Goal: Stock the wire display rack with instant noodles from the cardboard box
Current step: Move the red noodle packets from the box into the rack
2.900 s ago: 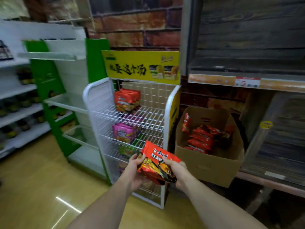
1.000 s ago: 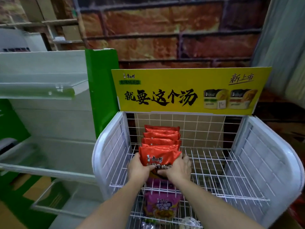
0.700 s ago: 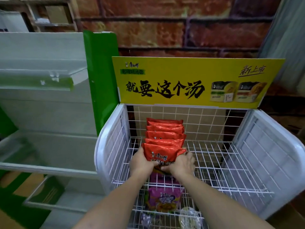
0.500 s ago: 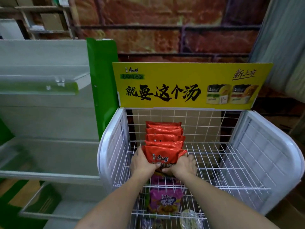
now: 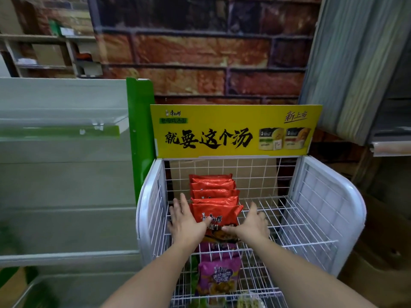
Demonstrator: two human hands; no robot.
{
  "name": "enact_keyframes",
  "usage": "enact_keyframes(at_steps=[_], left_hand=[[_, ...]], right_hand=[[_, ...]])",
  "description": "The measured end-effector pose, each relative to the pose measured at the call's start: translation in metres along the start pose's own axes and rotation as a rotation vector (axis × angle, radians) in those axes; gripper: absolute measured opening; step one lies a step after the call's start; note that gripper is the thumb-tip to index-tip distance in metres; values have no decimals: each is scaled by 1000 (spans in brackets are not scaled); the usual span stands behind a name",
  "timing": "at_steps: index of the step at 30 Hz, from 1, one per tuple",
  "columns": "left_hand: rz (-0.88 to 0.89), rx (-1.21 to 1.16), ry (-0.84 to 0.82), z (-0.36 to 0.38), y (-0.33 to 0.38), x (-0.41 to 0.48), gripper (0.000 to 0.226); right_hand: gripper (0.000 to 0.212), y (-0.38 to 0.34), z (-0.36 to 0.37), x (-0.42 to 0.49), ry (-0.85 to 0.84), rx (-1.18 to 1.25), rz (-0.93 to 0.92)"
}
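Both hands are spread flat. The front noodle packet point(image 5: 216, 213) is flanked: left hand point(image 5: 186, 221) at nine o'clock, right hand point(image 5: 252, 222) at three.

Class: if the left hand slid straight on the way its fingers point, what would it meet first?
The left hand would probably reach the rack's back grid, passing just left of the red noodle packets; depth is unclear.

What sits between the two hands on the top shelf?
The front red pack, in the head view: the left hand flanks its left edge, the right hand its right.
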State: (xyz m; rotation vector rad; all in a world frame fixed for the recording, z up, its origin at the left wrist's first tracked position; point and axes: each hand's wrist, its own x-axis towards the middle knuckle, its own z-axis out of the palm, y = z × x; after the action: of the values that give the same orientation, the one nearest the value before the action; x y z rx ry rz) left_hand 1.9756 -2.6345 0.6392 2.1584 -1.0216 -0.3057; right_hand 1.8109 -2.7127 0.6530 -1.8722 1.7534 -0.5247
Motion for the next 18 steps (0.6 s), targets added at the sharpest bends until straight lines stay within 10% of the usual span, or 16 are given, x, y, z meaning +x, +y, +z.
enact_keyframes(at_steps=[18], left_hand=[[683,247,-170,99,143,-112,93]], right_hand=[[108,172,-120,-74,276,-118,191]])
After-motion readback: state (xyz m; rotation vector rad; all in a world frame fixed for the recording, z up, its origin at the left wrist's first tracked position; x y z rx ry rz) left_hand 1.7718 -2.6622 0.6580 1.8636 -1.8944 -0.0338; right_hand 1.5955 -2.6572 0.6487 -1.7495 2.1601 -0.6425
